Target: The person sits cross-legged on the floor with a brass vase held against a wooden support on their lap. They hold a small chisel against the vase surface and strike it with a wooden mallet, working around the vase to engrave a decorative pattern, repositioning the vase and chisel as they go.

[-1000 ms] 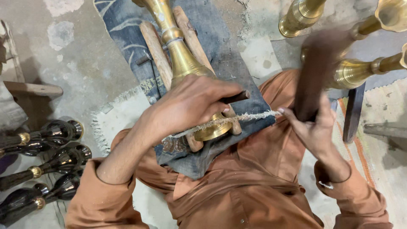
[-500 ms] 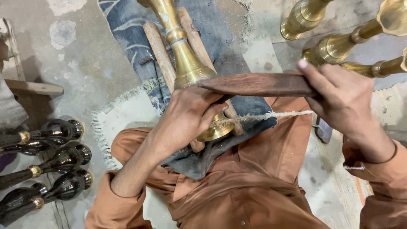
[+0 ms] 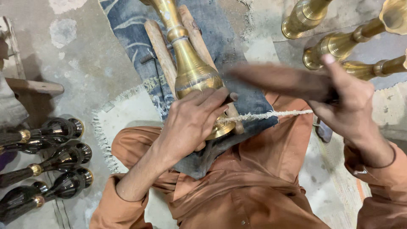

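1. Brass vase (image 3: 193, 74): lying on its side across two wooden bars (image 3: 163, 53), on blue cloth (image 3: 127, 25) over the lap; could roll off the bars if the grip slackens.
2. Left hand (image 3: 190, 123): clamped over the vase's base end; palm could slip on polished brass.
3. Right hand (image 3: 345, 101): right of vase, closed round a blurred dark stick (image 3: 275, 80); a mistimed stroke may dent the brass.
4. Frayed cord (image 3: 267, 115): taut from vase base to right hand; looks worn, might snap.

We have one view only, from the camera on our head. It looks steeply down, close over our lap and the floor (image 3: 80, 63) around it.
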Motion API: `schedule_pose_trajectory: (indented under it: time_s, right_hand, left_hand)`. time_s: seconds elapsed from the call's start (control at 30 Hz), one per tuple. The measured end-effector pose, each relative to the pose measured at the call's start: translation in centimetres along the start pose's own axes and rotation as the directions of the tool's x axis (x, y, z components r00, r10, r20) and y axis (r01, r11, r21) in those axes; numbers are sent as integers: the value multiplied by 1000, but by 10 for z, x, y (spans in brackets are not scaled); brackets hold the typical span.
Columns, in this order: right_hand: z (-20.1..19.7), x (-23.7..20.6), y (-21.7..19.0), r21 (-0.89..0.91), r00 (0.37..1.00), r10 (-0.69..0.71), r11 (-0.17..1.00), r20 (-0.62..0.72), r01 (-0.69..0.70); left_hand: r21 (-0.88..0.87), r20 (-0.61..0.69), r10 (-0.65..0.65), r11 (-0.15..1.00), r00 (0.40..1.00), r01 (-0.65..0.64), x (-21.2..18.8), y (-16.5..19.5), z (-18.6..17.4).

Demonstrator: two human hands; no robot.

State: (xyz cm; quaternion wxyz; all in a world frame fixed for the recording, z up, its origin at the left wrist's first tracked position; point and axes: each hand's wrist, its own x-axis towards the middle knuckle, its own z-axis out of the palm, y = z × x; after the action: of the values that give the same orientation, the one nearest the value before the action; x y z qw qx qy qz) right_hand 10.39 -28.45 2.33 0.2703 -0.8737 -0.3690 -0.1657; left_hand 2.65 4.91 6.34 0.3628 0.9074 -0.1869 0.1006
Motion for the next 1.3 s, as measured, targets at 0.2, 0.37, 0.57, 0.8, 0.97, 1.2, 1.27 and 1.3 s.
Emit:
schedule_pose_trajectory:
  time_s: [0.2, 0.37, 0.57, 0.8, 0.97, 1.2, 1.27, 1.3]
  right_hand:
    - [4, -4, -11, -344, 993, -2, 938, 121, 44]
    - [18, -15, -23, -71, 999, 48, 996, -25, -49]
    - [29, -36, -26, 24, 994, 76, 997, -78, -75]
    - [46, -67, -24, -171, 997, 73, 982, -18, -75]
    - [60, -91, -32, 31, 974, 191, 982, -124, -188]
    - [67, -99, -33, 56, 932, 333, 943, -145, -328]
    - [67, -97, -33, 76, 926, 362, 931, -103, -356]
    - [67, -95, -33, 87, 923, 375, 926, -86, -368]
  left_hand:
    - [6, 50, 51, 999, 997, -52, 2, -8, 0]
    - [-72, 146, 82, 995, 986, -72, 6, -13, -7]
    - [-134, 315, 84, 990, 945, -44, 19, -18, -6]
    - [-217, 398, 155, 974, 904, -71, 27, -21, -10]
    - [-198, 440, 247, 964, 863, -175, 33, -19, -15]
    - [-221, 238, 142, 971, 961, -88, 23, -16, -6]
    - [-199, 230, 149, 975, 962, -103, 24, -19, -3]
    - [-184, 225, 154, 976, 962, -113, 24, -21, -3]
